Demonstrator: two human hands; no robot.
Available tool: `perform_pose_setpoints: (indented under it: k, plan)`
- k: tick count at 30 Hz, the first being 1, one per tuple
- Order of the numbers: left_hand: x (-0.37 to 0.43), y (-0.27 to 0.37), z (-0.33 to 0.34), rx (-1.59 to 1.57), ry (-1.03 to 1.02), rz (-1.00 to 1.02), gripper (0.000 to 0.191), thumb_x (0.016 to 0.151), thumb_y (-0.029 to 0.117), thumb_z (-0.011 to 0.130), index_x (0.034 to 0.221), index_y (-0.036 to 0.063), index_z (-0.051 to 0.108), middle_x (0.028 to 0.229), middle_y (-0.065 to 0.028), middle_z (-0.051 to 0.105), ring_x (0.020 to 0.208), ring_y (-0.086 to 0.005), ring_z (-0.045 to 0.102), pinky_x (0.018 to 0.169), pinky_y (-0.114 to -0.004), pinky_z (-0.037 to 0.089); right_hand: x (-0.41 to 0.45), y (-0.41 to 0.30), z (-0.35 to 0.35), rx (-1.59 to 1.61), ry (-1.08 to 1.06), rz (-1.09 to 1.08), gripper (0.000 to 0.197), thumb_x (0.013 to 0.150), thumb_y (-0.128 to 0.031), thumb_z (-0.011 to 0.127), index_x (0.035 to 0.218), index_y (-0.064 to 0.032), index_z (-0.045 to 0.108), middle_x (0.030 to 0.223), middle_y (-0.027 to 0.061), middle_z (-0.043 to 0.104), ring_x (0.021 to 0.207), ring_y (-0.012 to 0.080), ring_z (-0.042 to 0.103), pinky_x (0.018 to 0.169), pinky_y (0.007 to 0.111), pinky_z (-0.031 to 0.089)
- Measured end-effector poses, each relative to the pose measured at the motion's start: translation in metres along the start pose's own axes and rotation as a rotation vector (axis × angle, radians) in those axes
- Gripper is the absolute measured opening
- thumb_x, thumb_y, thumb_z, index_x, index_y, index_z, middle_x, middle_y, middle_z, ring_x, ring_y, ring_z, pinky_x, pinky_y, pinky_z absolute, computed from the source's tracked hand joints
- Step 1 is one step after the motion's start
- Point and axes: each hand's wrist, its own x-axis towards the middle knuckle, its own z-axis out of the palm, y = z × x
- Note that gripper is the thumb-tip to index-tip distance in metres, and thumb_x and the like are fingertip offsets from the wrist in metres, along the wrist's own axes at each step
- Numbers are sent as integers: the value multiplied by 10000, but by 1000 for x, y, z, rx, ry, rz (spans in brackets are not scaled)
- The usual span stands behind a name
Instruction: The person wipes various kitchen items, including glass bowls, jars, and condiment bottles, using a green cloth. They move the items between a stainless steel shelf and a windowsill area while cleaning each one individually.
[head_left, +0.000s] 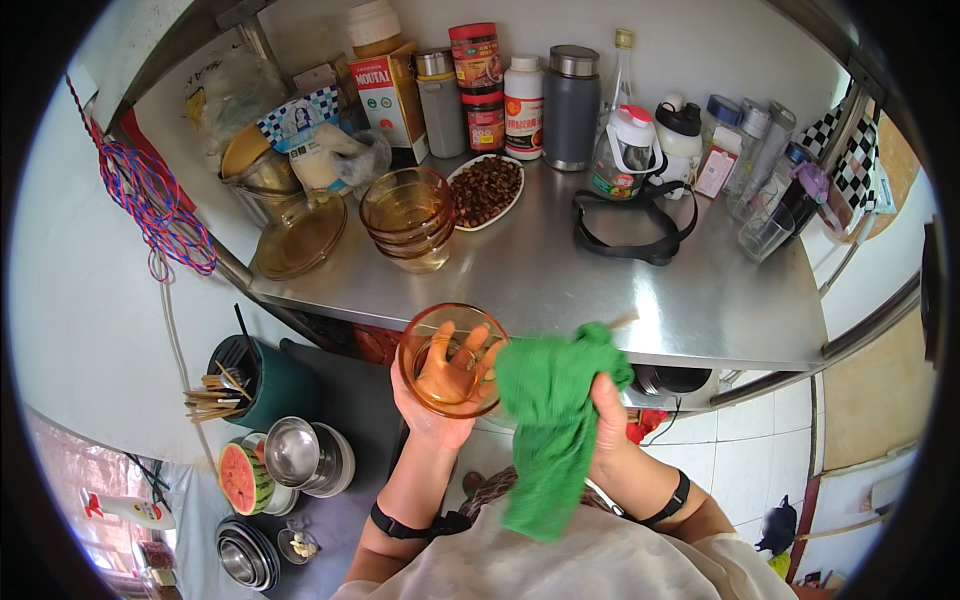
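Observation:
My left hand (447, 375) cups an amber glass bowl (415, 405) from below, and its fingers show through the clear glass. The bowl's mouth is turned up toward me. Bunched in my right hand (609, 412) is a green cloth (551, 420), which hangs down and is slightly blurred. The cloth's left edge is right by the bowl's rim; whether they touch I cannot tell. Beyond my hands, a stack of similar amber glass bowls (409, 217) stands on the stainless steel table (510, 285).
A white plate of dried brown pieces (486, 191), amber glass plates (300, 236), a black strap (637, 225) and several bottles stand on the steel table. Lower left, a dark counter holds a green utensil bucket (281, 382), a cut watermelon (244, 480) and metal bowls (244, 555).

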Motion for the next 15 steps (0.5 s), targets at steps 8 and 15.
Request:
perform_pose_setpoints:
  k: [8,15]
  plan:
    - [-5,-23,9,338,-67,-2,694,974,621,268,1366,73,433,1386,-204,493,1253,-411,487,1051,-530,384,26,-6,1,-1507,-314,-807,489,604,-179,801,1044,-33,642,883,110,650,846,291,647,864,419,477]
    - [-12,-4,38,657,-390,-122,711,793,511,726,1255,29,483,1278,-148,551,1250,-301,502,1060,-439,372,25,-62,-14,-545,-304,-87,668,726,-403,838,1190,10,589,1109,60,654,1030,159,605,926,336,479]
